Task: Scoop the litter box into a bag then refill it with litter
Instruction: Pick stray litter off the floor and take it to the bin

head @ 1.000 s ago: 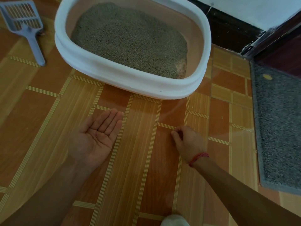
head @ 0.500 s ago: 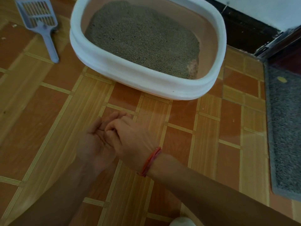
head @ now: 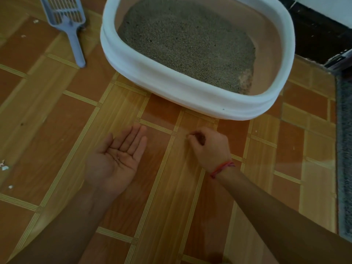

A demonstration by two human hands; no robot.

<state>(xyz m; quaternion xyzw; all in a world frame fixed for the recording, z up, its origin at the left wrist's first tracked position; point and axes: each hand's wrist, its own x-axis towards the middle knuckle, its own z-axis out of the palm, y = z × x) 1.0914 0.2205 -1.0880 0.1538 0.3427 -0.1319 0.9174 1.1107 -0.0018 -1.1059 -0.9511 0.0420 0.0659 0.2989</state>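
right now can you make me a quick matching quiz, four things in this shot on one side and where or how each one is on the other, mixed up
Things:
1. litter scoop
2. litter box
3. left hand
4. right hand

States:
A. palm up, fingers spread flat
B. fingers pinched together at the floor, red thread at the wrist
C. lying on the floor left of the box
D. white rim, grey litter inside

Pairs: 1-C, 2-D, 3-A, 4-B

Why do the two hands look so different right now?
The left hand lies flat, palm up, fingers straight; the right hand faces knuckles up with fingertips pinched at the floor. The right wrist wears a red thread; the left wrist is bare. Both are low, in front of the litter box.
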